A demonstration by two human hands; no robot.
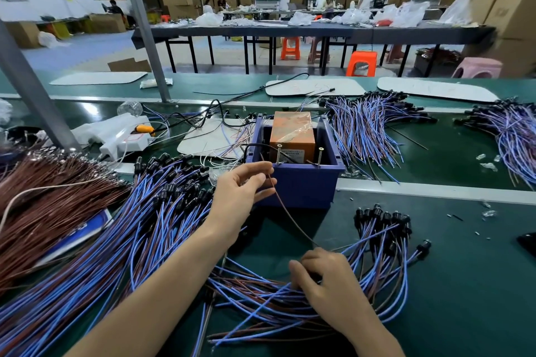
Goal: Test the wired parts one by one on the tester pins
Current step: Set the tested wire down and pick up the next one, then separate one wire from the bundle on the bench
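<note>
**1 brown wire at the tester**

Green surface (464,292) carries a heap of wired parts (116,240) at 9 o'clock; near bundle (261,298) at 6, right hand (327,284) with its fingers curled into it; blue tester box (298,185) at 12, 2 upright pins (279,155) on its near rim; left hand (240,197) pinches a brown wire (290,218) just beside the left pin.

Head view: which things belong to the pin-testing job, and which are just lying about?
Job: tester box, two pins, brown wire pinched by left hand, wired parts gripped by right hand.
Lying about: crushed bottle, white foam, white panels on the belt.
</note>
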